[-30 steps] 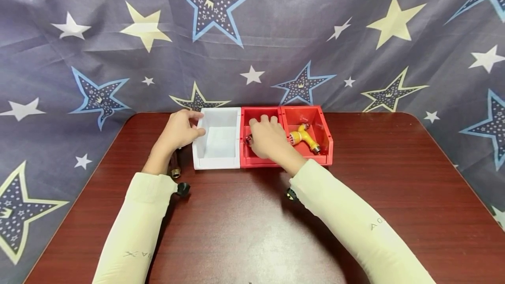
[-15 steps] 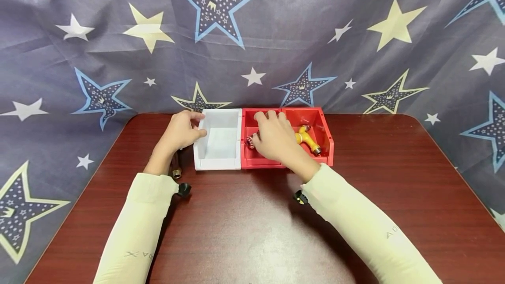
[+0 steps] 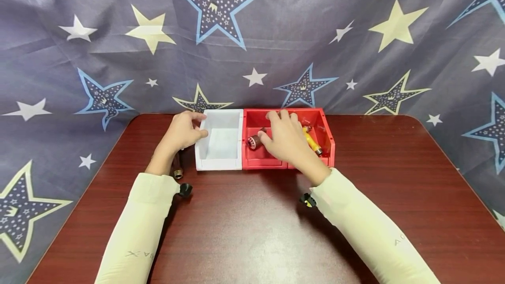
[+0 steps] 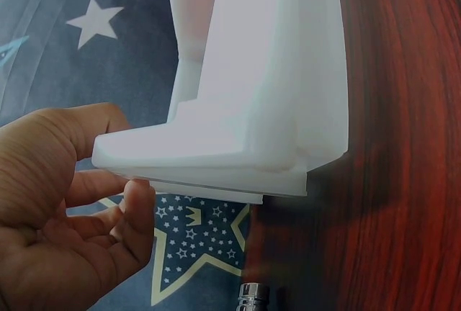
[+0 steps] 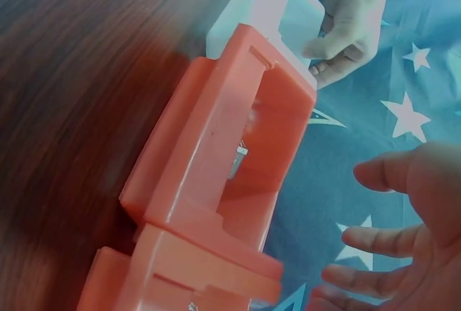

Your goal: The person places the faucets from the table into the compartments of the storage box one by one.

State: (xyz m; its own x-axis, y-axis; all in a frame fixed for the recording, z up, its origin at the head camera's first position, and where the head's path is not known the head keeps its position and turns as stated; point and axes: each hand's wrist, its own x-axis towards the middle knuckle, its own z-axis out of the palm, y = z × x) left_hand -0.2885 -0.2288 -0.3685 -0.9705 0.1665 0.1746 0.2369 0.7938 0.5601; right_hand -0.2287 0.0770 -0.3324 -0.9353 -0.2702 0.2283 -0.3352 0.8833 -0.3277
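Head view: on the reddish wood-grain counter (image 3: 244, 218), a white rectangular plastic bin (image 3: 218, 164), judged light, stiff and best taken by its side rim, is pinched there by the left grip (image 3: 183, 130), while the right grip (image 3: 287, 139) is spread, unladen, over adjoining red plastic bins (image 3: 265, 163).

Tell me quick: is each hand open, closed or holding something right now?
Left hand: closed, pinching the edge of the white bin.
Right hand: open, fingers apart, holding nothing.
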